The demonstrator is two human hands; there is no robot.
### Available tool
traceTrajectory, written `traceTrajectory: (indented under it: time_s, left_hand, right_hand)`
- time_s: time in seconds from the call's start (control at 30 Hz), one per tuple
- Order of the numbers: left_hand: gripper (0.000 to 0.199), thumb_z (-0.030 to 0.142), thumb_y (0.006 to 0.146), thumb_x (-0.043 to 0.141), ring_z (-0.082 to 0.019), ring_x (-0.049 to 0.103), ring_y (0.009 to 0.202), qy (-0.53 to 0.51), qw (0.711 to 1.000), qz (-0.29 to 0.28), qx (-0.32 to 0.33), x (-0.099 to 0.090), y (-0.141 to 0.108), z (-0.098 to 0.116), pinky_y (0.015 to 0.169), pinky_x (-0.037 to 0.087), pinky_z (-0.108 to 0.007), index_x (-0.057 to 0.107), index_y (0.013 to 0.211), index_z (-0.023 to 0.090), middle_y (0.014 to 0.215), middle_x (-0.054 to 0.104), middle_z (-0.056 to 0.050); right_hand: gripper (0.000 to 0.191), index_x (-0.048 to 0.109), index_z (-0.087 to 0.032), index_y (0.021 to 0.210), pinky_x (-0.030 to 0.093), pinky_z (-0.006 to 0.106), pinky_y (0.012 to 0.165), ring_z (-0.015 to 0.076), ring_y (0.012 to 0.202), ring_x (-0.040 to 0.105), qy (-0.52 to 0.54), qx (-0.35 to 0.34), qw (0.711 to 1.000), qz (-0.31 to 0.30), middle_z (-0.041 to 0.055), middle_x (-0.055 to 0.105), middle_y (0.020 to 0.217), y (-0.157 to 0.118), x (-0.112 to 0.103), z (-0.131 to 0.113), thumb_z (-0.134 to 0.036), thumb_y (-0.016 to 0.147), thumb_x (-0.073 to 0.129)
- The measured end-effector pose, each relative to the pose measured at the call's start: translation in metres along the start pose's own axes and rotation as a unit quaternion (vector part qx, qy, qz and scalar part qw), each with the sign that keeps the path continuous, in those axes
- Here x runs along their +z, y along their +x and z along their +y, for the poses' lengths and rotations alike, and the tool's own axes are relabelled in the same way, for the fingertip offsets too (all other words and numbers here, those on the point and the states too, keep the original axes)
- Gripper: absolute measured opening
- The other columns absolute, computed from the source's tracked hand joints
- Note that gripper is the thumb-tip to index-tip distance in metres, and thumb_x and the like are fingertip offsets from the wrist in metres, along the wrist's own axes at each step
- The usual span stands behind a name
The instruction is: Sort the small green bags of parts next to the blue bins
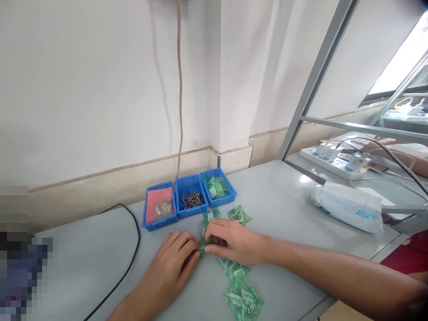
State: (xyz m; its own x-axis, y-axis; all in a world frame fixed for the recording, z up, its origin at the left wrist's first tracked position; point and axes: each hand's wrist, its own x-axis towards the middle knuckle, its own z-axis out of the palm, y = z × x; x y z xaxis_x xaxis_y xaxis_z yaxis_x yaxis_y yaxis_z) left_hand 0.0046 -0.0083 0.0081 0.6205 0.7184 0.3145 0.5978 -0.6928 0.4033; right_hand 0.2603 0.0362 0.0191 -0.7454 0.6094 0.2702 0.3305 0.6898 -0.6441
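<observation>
My left hand (172,265) rests low over the table, its fingers curled and its thumb and forefinger closed at the left edge of a small green see-through plastic bag (202,246). From the right, my right hand (232,240) reaches over the same bag with fingers bent in a pinch; its fingertips partly hide what they hold. More green bags of small white and metal parts lie around: one (240,215) behind my right hand, one (234,268) just in front of it, and another (244,299) nearest me.
Three blue bins stand by the wall: the left bin (159,226) holds a pink sheet and small bag, the middle holds screws (192,200), the right holds green bags (216,187). A black cable (136,249), tissue pack (349,207) and metal frame (314,80) flank them. Another person's arm (397,154) shows beyond.
</observation>
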Motion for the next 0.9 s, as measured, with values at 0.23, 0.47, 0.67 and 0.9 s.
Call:
traceTrajectory:
  time_s: [0.23, 0.47, 0.67, 0.9]
  left_hand:
    - [0.018, 0.022, 0.114, 0.045, -0.025, 0.058, 0.096, -0.007, 1.000, -0.013, -0.005, -0.0004, -0.0010, 0.0007, 0.085, 0.048, -0.039, 0.063, 0.110, 0.022, 0.106, 0.065, -0.006]
    - [0.018, 0.022, 0.114, 0.045, -0.025, 0.058, 0.097, -0.006, 1.000, -0.013, -0.005, -0.0009, -0.0014, 0.0007, 0.086, 0.049, -0.040, 0.063, 0.111, 0.022, 0.107, 0.065, -0.007]
    - [0.018, 0.021, 0.113, 0.046, -0.025, 0.059, 0.096, -0.005, 1.000, -0.012, -0.005, -0.0015, -0.0005, 0.0015, 0.085, 0.049, -0.039, 0.064, 0.110, 0.023, 0.106, 0.066, -0.006]
    - [0.018, 0.022, 0.113, 0.046, -0.025, 0.060, 0.096, -0.002, 1.000, -0.009, -0.004, -0.0018, -0.0004, 0.0020, 0.085, 0.050, -0.039, 0.064, 0.111, 0.023, 0.106, 0.066, -0.006]
  right_hand:
    - [0.017, 0.062, -0.019, 0.102, 0.042, 0.024, 0.066, 0.0142, 0.074, 0.054, 0.004, -0.002, 1.000, 0.002, 0.0009, 0.060, 0.092, 0.0003, -0.0007, -0.0006, -0.036, 0.105, 0.066]
    - [0.018, 0.063, -0.019, 0.104, 0.044, 0.024, 0.067, 0.0143, 0.075, 0.056, -0.007, 0.003, 1.000, -0.007, 0.0017, 0.062, 0.094, 0.0001, -0.0012, -0.0006, -0.036, 0.106, 0.066]
    - [0.016, 0.062, -0.019, 0.104, 0.045, 0.024, 0.066, 0.0138, 0.075, 0.056, -0.007, 0.004, 1.000, -0.009, 0.0012, 0.061, 0.095, 0.0002, -0.0008, -0.0003, -0.035, 0.105, 0.067]
    - [0.017, 0.062, -0.019, 0.104, 0.044, 0.024, 0.066, 0.0138, 0.074, 0.055, -0.013, 0.003, 1.000, -0.007, 0.0009, 0.061, 0.094, 0.0001, -0.0008, -0.0005, -0.035, 0.106, 0.066]
